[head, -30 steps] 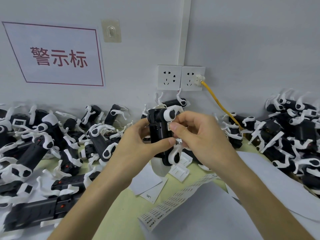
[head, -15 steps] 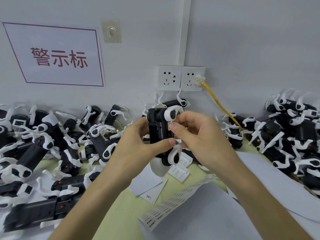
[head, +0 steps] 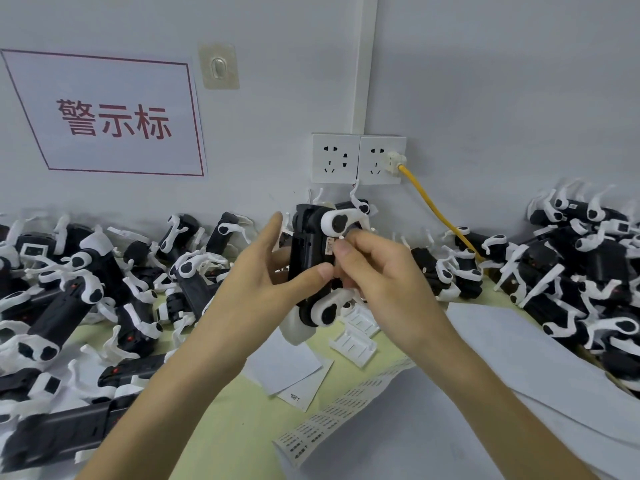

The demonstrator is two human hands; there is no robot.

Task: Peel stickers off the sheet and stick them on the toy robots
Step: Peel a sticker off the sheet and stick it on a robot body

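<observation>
A black and white toy robot (head: 313, 258) is held upright in the air over the middle of the table. My left hand (head: 263, 282) grips its body, thumb across the front, fingers behind it. My right hand (head: 377, 271) pinches a small sticker (head: 329, 244) against the robot's right side with thumb and forefinger. The long sticker sheet (head: 341, 407) lies on the table below my right forearm, which hides its far end.
Heaps of the same toy robots lie at the left (head: 69, 289) and at the right (head: 588, 271). White plastic parts (head: 353, 344) and paper slips (head: 287, 365) lie under my hands. White paper sheets (head: 519, 358) cover the right side. A yellow cable (head: 433, 206) hangs from the wall socket.
My right thumb and forefinger have shifted slightly on the robot's side. The robot and my left hand have stayed put.
</observation>
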